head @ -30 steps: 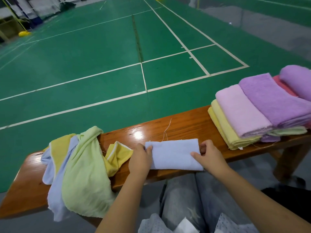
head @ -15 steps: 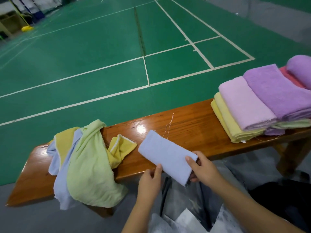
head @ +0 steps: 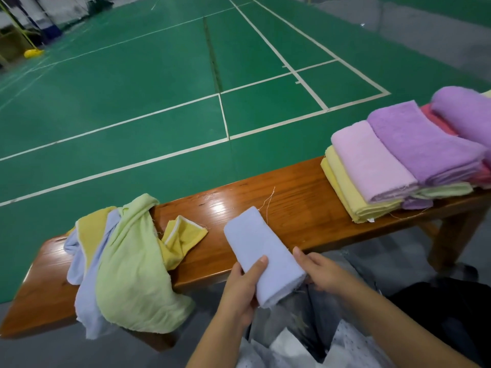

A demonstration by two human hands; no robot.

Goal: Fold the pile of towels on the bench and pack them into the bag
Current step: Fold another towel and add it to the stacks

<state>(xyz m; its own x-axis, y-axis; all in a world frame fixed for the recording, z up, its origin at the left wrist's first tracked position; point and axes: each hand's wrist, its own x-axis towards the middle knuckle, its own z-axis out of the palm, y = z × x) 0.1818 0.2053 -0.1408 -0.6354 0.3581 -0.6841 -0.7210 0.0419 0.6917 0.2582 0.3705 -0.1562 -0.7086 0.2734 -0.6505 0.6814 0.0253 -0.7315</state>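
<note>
The folded blue towel (head: 264, 254) has swung lengthwise off the bench (head: 292, 208), left hand (head: 241, 290) grip clamped on it, right hand (head: 321, 272) pinching its edge.

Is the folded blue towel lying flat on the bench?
No: the folded blue towel is lifted, gripped by the left hand, its near end hanging past the bench edge.

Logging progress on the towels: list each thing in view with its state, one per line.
Blue towel: folded, held over the bench edge.
Left hand: grips the blue towel.
Right hand: touches the towel's right side.
Loose pile: unfolded, crumpled.
Stacked towels: folded.
Bench: bears both piles.
</note>
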